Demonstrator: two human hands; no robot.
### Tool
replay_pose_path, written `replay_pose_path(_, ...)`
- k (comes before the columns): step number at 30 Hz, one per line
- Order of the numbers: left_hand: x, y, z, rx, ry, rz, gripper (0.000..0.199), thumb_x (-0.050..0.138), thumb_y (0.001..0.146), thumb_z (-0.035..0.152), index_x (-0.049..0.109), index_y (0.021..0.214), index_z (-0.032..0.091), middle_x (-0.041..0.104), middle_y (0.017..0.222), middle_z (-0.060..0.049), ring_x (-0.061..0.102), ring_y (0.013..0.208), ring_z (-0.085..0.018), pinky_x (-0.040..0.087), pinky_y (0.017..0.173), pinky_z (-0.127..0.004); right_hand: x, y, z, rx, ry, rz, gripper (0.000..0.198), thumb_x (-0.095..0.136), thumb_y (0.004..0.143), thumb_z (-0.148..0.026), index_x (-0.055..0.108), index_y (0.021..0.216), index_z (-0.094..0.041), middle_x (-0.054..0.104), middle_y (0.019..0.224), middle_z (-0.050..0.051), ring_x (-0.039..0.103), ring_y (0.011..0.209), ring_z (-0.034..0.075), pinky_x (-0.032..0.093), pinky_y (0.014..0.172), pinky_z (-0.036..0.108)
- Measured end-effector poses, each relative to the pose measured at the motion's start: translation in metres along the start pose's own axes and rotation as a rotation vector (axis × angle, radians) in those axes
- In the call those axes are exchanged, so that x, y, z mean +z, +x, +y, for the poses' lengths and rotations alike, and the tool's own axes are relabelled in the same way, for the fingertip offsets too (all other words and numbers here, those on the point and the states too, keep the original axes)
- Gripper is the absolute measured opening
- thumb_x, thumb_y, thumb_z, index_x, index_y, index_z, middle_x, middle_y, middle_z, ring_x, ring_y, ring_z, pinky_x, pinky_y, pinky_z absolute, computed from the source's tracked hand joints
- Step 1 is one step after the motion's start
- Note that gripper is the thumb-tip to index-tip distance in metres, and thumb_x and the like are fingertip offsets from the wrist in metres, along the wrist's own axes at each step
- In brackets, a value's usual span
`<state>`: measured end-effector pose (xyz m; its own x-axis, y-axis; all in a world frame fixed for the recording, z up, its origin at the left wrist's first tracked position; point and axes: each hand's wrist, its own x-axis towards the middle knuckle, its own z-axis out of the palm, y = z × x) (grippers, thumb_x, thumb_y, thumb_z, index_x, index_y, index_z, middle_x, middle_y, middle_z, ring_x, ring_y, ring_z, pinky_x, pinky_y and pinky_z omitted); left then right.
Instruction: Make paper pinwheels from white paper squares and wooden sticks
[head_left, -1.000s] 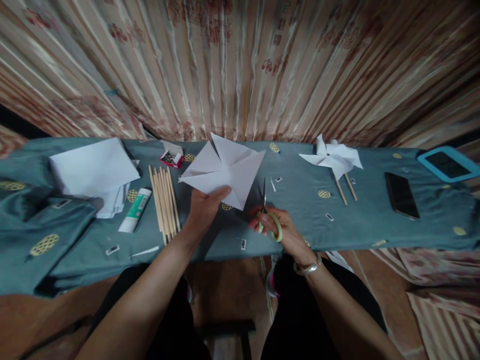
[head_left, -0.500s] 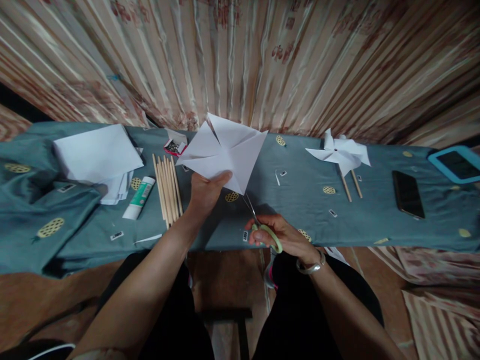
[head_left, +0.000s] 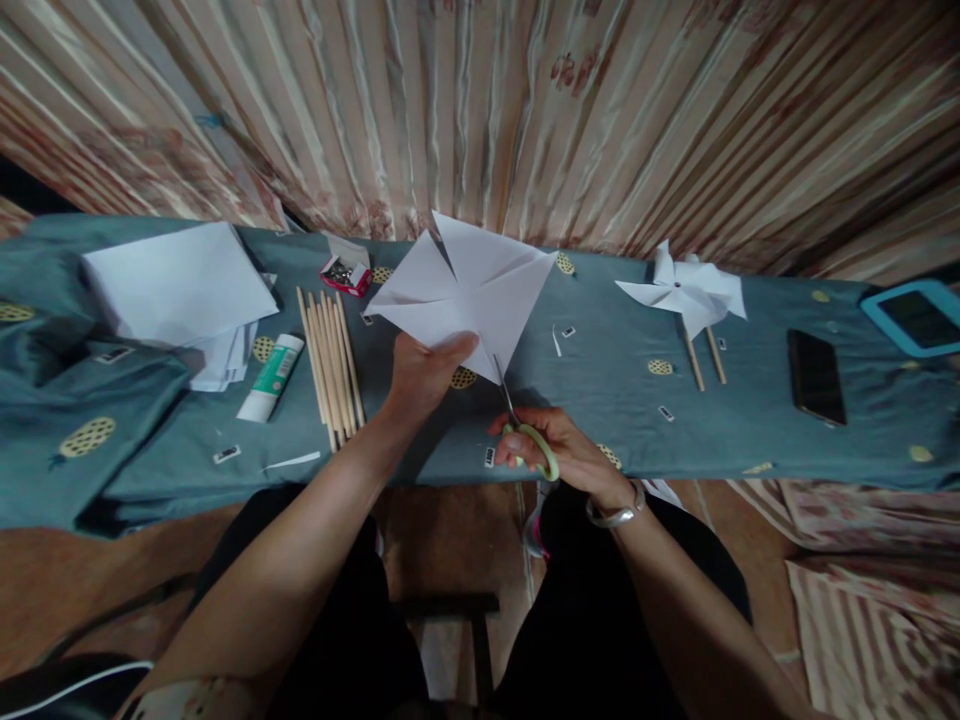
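Note:
A white square of paper (head_left: 480,290) with slits running in from its corners is held up over the table by my left hand (head_left: 427,375). The thumb lies on top of the sheet, with the other fingers hidden beneath. My right hand (head_left: 559,445) grips scissors (head_left: 538,448) with pale green handles. Their blades meet the paper at its near corner, one blade showing over the sheet. Left of the paper lie a row of wooden sticks (head_left: 330,365) and an open red-and-white box (head_left: 346,275) of small metal pieces.
A glue stick (head_left: 271,378) and a stack of white paper (head_left: 180,285) lie on the left. White paper pinwheels (head_left: 686,290) on sticks, a black phone (head_left: 816,376) and a blue-framed tablet (head_left: 916,318) lie right. A striped curtain (head_left: 480,120) hangs behind the table.
The scissor blades have moved onto the paper's near corner, where before they were just at its tip. The view has shifted slightly, and the paper appears a little farther right.

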<state>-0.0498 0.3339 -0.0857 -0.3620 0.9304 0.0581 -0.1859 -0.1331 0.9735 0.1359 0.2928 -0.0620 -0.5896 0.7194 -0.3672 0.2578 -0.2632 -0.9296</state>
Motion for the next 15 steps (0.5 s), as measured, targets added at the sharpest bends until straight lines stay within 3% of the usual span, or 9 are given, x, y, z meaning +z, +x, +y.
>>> replay_pose_path(15, -0.0006, -0.0035, -0.0045, -0.010, 0.126, -0.014, 0.026, 0.080, 0.058, 0.029, 0.068, 0.074, 0.013, 0.068, 0.071, -0.001, 0.063, 0.064, -0.017, 0.052, 0.065, -0.030, 0.0008, -0.0002, -0.0018, 0.010, -0.018, 0.027, 0.056, 0.065, 0.073, -0.071, 0.065, 0.082, -0.015, 0.067, 0.070, 0.004, 0.058, 0.061, 0.012, 0.042, 0.052, 0.022)
